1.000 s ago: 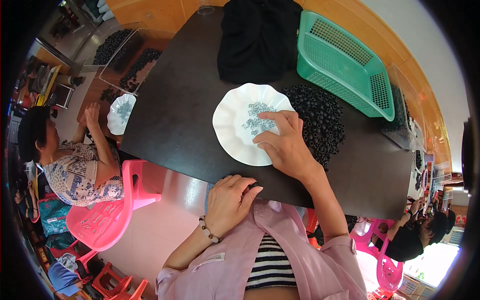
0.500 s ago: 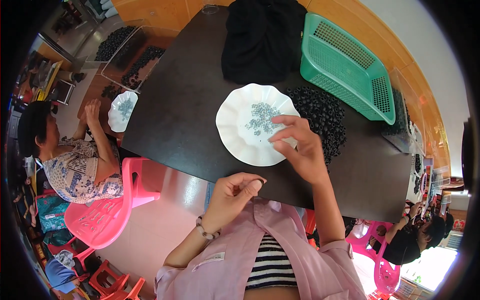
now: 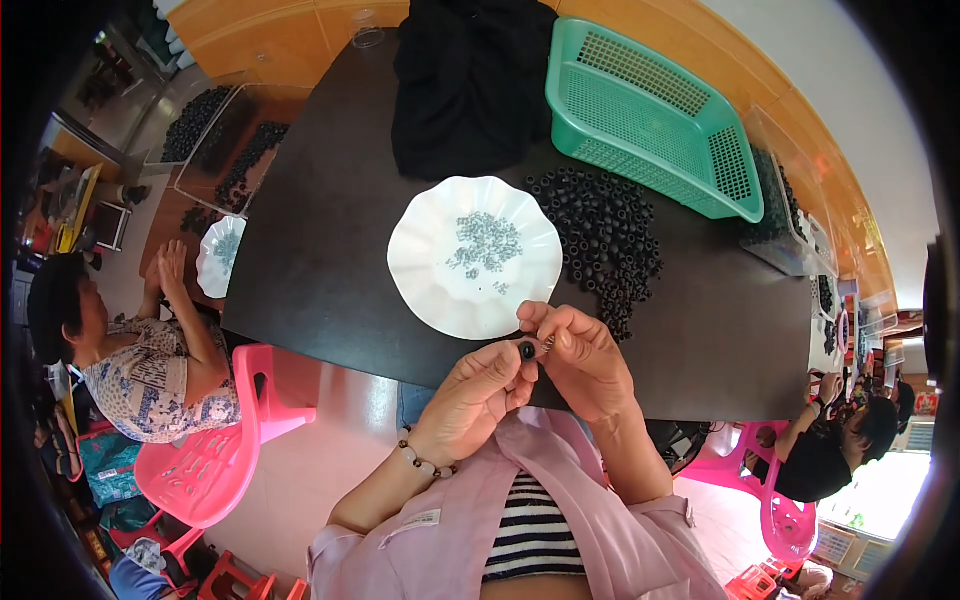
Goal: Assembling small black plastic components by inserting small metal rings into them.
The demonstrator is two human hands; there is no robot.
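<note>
Both forearms rise from the lower edge and meet at mid-frame, the left hand [image 3: 478, 392], a bead bracelet on its wrist, pinching thumb against forefinger, the right hand [image 3: 583, 358] curled, its fingertips touching the left's.

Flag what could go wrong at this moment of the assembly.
The left hand pinches a small black ring and the right hand a tiny metal piece at the table edge; either could slip and fall to the floor. A forearm could also nudge the white plate nearby, scattering its small metal parts.
</note>
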